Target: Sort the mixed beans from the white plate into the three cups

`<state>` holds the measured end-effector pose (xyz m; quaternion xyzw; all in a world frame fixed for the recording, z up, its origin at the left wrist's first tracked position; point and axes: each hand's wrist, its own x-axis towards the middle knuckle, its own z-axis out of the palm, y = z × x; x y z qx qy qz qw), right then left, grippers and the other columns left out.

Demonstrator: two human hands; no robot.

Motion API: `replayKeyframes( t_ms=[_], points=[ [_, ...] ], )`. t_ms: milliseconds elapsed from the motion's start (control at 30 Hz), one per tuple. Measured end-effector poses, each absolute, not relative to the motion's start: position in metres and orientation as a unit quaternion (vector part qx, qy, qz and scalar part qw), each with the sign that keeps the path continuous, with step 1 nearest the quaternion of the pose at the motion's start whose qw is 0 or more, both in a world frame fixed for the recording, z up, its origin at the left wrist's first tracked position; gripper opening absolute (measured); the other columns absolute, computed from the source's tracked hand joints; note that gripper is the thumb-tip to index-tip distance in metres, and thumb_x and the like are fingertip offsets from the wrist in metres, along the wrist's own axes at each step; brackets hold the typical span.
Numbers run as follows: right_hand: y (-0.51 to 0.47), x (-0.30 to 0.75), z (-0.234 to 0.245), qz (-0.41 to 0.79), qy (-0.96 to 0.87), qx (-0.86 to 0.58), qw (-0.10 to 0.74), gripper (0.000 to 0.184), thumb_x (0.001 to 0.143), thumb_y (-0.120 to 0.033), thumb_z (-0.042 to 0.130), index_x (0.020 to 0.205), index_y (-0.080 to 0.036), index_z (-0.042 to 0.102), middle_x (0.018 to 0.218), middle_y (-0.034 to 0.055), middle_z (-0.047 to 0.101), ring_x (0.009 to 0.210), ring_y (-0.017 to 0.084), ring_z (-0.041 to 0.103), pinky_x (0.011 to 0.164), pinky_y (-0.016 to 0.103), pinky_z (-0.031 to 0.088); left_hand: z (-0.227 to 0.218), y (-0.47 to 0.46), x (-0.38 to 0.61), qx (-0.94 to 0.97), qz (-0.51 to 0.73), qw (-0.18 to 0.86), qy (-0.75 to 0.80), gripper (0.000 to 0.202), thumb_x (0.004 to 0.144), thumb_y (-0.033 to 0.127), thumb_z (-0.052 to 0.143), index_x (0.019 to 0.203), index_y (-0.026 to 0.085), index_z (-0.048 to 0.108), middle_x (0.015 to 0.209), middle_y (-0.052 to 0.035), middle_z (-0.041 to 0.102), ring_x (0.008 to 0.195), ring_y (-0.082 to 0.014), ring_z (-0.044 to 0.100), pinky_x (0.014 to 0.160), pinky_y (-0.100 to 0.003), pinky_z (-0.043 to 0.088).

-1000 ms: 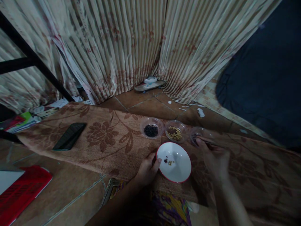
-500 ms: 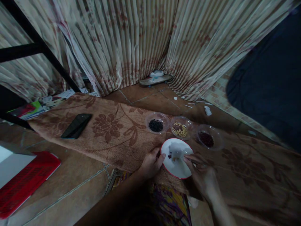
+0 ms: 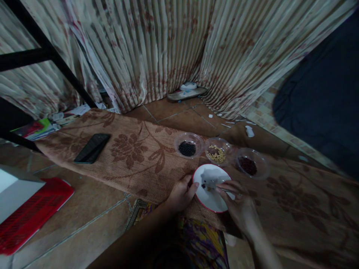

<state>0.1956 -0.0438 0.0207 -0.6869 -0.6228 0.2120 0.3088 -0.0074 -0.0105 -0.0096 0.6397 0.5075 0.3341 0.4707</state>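
A shallow white bowl with a red rim [image 3: 206, 203] rests on the cloth close in front of me. My left hand [image 3: 181, 194] grips its left edge, thumb over the rim. Inside lie a few dark and yellowish beans [image 3: 206, 186], too small to tell apart well. Over the bowl's right side reaches my right hand [image 3: 238, 201], its fingers pinched together just beside those beans; what they hold is too dim and blurred to make out. Behind the bowl stand three clear plastic cups: black beans [image 3: 187, 149], yellow beans [image 3: 215, 154] and dark red beans [image 3: 247, 165].
A brown flowered cloth [image 3: 159, 179] covers the long narrow table. Toward its left end lies a black phone [image 3: 92, 148]. A red basket [image 3: 36, 215] stands on the floor at left. Beyond the table are a skateboard [image 3: 186, 94] and striped curtains [image 3: 168, 48].
My right hand has moved slightly left, its fingertips now further into the bowl by the beans. The left hand keeps its hold on the rim.
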Motion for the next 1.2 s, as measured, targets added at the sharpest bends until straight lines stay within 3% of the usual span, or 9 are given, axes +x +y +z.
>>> replayKeyframes(
  t_ms=[533,1100,1200],
  points=[
    [-0.0402,0.1907,0.0233,0.240,-0.617,-0.687,0.301,0.030,0.079,-0.050,0.058,0.089,-0.026,0.073,0.105,0.0050,0.065,0.091,0.021,0.060,0.060,0.027,0.047,-0.0164,-0.0090,-0.0090,0.663,0.322,0.464,0.491,0.032,0.090,0.037,0.045,0.113,0.018,0.058,0.087,-0.0049,0.069,0.072,-0.0166,0.063,0.065,-0.025,0.049],
    [-0.0395,0.1900,0.0217,0.249,-0.616,-0.676,0.319,0.032,0.079,-0.048,0.057,0.090,-0.024,0.073,0.103,0.0075,0.065,0.089,0.021,0.060,0.052,0.024,0.045,-0.0161,-0.0090,-0.0082,0.651,0.325,0.476,0.493,0.030,0.090,0.036,0.045,0.110,0.019,0.059,0.085,-0.0037,0.070,0.070,-0.0158,0.063,0.064,-0.023,0.048],
    [-0.0387,0.1895,0.0208,0.248,-0.613,-0.676,0.324,0.031,0.079,-0.049,0.057,0.088,-0.024,0.073,0.103,0.0072,0.065,0.092,0.021,0.060,0.059,0.027,0.048,-0.0160,-0.0092,-0.0083,0.655,0.323,0.476,0.491,0.031,0.090,0.036,0.044,0.112,0.018,0.058,0.086,-0.0039,0.069,0.070,-0.0158,0.063,0.065,-0.024,0.048]
  ],
)
